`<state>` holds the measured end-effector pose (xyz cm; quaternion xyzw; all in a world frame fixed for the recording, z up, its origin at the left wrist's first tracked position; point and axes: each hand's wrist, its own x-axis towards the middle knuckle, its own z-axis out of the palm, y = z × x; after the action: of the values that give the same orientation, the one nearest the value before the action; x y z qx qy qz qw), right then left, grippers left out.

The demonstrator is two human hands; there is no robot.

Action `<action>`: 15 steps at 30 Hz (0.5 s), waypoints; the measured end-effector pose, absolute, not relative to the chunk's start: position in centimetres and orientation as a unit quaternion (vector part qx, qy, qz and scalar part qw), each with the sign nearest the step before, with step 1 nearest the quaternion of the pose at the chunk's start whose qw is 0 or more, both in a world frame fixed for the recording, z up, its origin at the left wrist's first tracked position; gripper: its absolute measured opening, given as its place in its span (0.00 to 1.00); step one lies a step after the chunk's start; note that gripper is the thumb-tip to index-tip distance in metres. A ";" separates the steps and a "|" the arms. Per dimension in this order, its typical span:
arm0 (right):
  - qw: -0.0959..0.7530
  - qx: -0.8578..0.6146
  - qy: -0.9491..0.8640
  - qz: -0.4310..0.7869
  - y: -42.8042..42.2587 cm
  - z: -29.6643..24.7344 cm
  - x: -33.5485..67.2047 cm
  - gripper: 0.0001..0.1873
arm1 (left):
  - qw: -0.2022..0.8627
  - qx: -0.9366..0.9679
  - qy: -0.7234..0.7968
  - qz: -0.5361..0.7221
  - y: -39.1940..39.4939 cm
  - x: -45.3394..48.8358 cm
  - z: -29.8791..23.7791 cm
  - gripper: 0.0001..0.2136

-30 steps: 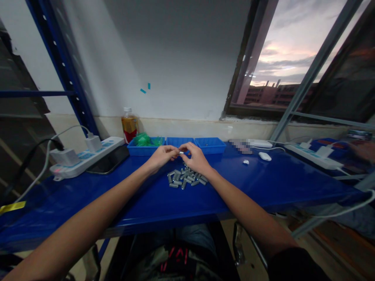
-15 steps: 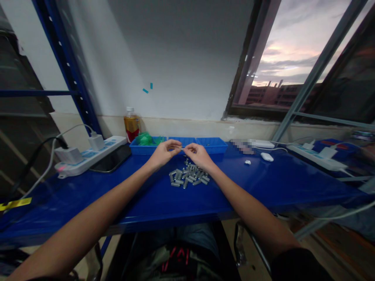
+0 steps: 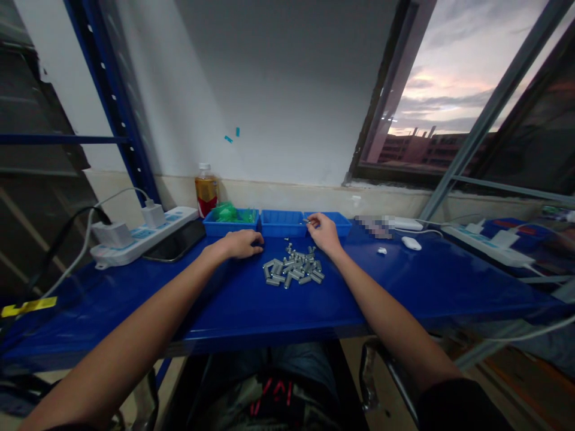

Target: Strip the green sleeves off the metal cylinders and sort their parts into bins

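Three blue trays stand in a row along the back of the table (image 3: 251,314): a left tray (image 3: 231,229) with crumpled green plastic (image 3: 227,212) in it, a middle tray (image 3: 282,223), and a right tray (image 3: 344,225) partly covered by a hand. Two bare hands are at work. The right hand (image 3: 323,232) pinches one small metal piece (image 3: 306,221) in its fingertips, at the border of the middle and right trays; the piece is too small to make out in detail. The left hand (image 3: 244,244) lies palm down in front of the left tray, loosely curled, thumb and forefinger apart, with nothing visible in its grip. One heap of metal cylinders (image 3: 294,268) lies on the table between the forearms, more than twenty, though they overlap too much for an exact count; smaller bits at its far edge are blurred. Two power strips flank the work, one on the left (image 3: 179,216) with two white plugs, one on the right (image 3: 489,244), also with two. One bottle (image 3: 206,191), one dark phone (image 3: 175,242), half tucked beside the left strip, one white case (image 3: 411,243) and one earbud (image 3: 381,251) complete the count, and one patch (image 3: 377,226) behind the earbud is pixelated beyond recognition.
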<state>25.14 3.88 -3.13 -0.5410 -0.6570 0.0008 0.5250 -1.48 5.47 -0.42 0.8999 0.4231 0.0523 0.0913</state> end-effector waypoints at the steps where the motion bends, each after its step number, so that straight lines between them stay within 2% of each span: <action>1: 0.521 -0.540 -0.661 0.000 4.0 -3.3 25.2 0.09 | 0.096 0.898 0.425 0.058 5.4 -1.5 -0.3 0.21; 8: 0.508 -0.546 -0.667 -0.009 4.3 -3.5 25.3 0.10 | 0.141 0.904 0.400 0.050 4.3 -1.5 0.3 0.30; 15: 0.495 -0.552 -0.670 -0.026 4.2 -3.3 25.3 0.11 | 0.106 0.912 0.394 0.044 4.2 -1.1 0.3 0.20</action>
<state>25.34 4.16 -3.33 -0.5525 -0.6705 -0.0258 0.4945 -1.10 4.22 0.35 0.9118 0.3942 0.0439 0.1063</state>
